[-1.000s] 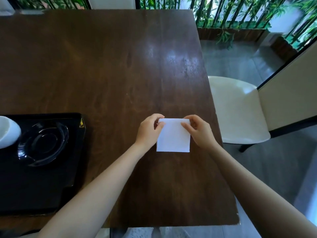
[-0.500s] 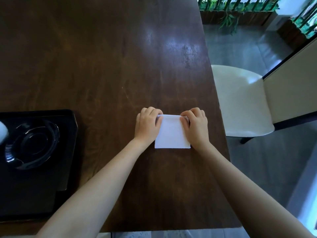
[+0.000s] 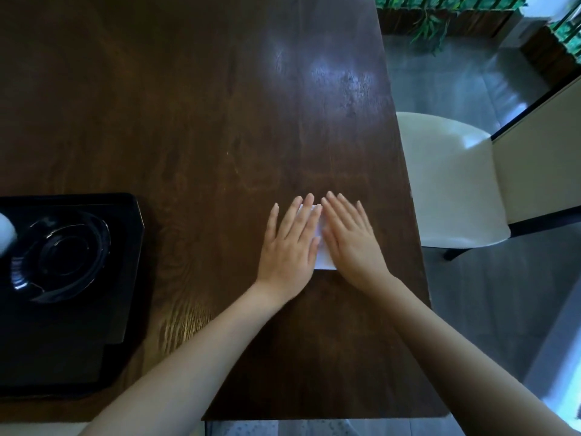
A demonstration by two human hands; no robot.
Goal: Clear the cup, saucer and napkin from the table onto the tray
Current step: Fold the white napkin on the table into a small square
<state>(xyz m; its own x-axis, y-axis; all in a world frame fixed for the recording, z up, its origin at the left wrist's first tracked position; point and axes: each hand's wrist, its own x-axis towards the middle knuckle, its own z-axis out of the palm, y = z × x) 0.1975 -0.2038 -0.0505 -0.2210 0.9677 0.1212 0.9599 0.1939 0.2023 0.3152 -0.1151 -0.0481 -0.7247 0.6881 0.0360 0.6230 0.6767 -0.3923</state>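
Note:
A white folded napkin [image 3: 323,261] lies on the dark wooden table [image 3: 220,121] near its right edge, mostly covered. My left hand [image 3: 290,243] and my right hand [image 3: 350,240] lie flat side by side on top of it, fingers stretched out, pressing it down. At the left, a black tray [image 3: 119,309] holds a glossy black saucer [image 3: 59,256]. A white cup [image 3: 4,232] shows only as a sliver at the left edge of the frame, beside the saucer.
A cream-seated chair [image 3: 449,177] stands right of the table. Beyond it are a grey floor and wooden planters with green plants [image 3: 440,14]. The table's near edge runs just below my forearms.
My fingers pinched the napkin's far corners, then folded it over. Now both hands lie flat on the folded napkin. The view has tilted down and closer.

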